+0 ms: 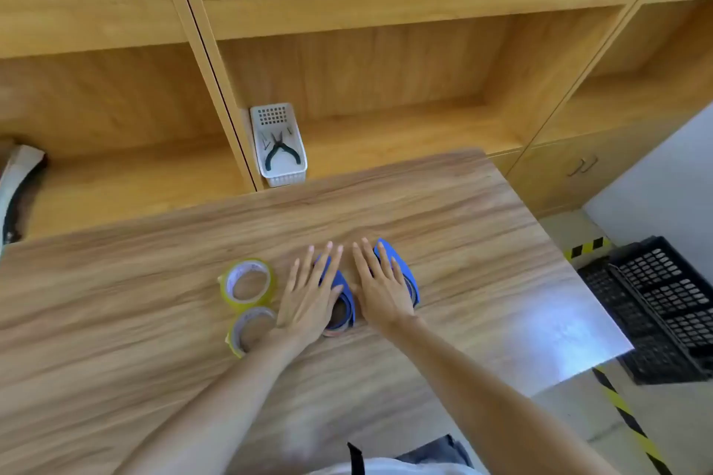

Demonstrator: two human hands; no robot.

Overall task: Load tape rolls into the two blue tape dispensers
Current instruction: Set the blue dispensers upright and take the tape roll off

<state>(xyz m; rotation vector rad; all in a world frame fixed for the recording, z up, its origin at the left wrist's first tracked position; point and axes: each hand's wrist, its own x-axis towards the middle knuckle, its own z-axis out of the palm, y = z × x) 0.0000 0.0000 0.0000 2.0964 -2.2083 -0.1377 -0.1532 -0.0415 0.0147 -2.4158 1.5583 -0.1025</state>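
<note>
Two blue tape dispensers lie side by side on the wooden table (443, 224). My left hand (308, 293) rests flat, fingers spread, on the left dispenser (344, 295). On the right dispenser (405, 270) lies my right hand (380, 289), flat and fingers apart; most of that dispenser is hidden. Two yellowish clear tape rolls sit just left of my left hand: the farther roll (249, 283) and the nearer roll (250, 330), whose right edge my left wrist partly covers. Neither hand grips anything.
A white basket (278, 145) holding pliers stands on the shelf just beyond the table's far edge. Wooden shelving runs behind the table. Black plastic crates (663, 305) sit on the floor at the right, beside yellow-black floor tape.
</note>
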